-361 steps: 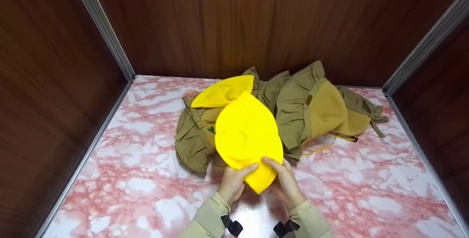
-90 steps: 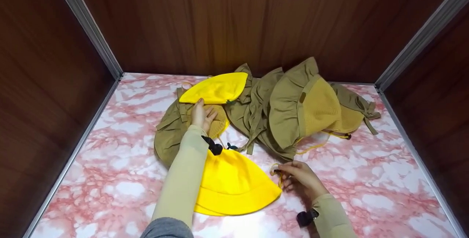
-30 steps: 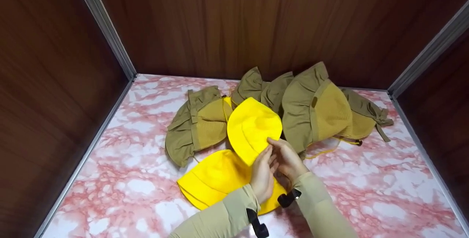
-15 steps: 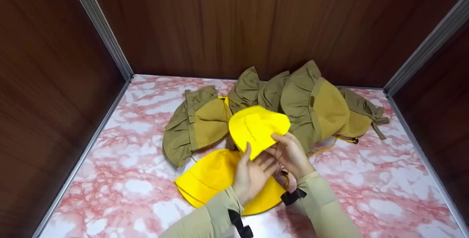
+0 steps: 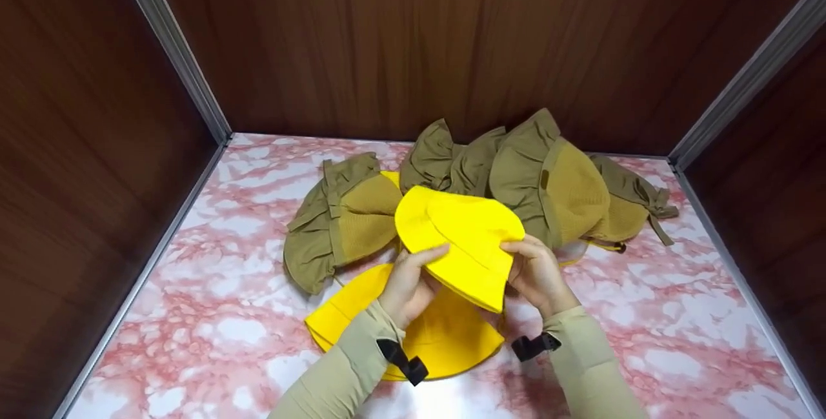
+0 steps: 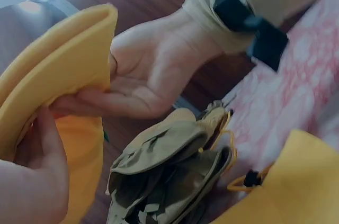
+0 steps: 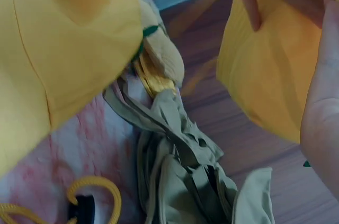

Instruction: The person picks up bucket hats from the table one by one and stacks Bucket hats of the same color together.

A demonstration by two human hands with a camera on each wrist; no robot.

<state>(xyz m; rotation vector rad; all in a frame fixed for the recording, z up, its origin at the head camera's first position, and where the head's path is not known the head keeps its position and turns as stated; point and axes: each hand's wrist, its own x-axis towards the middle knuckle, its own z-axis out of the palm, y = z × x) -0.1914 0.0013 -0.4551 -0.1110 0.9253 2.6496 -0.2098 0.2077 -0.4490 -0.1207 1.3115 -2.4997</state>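
Observation:
Both hands hold a yellow bucket hat (image 5: 464,232) in the air, its brim edge facing down toward the person. The left hand (image 5: 410,283) pinches the brim on the left, thumb on top. On the other side the right hand (image 5: 542,274) grips the hat near the crown, its thumb on the cloth. Beneath them a second yellow bucket hat (image 5: 452,341) lies flat on the table, partly covered by the left forearm. In the left wrist view the held hat (image 6: 69,54) shows a doubled brim, and a cord with a black toggle (image 6: 251,178) lies by the lower hat.
An olive and tan ruffled hat (image 5: 348,212) lies behind on the left. Several more olive hats (image 5: 548,180) are heaped along the back wall (image 5: 413,44), with yellow cords trailing. The marbled pink and white table (image 5: 226,316) has dark wood panels on three sides.
One yellow hat was laid on the table; the other was lifted from the olive hats. In the last second the hands moved apart and turned it, the left hand taking its brim.

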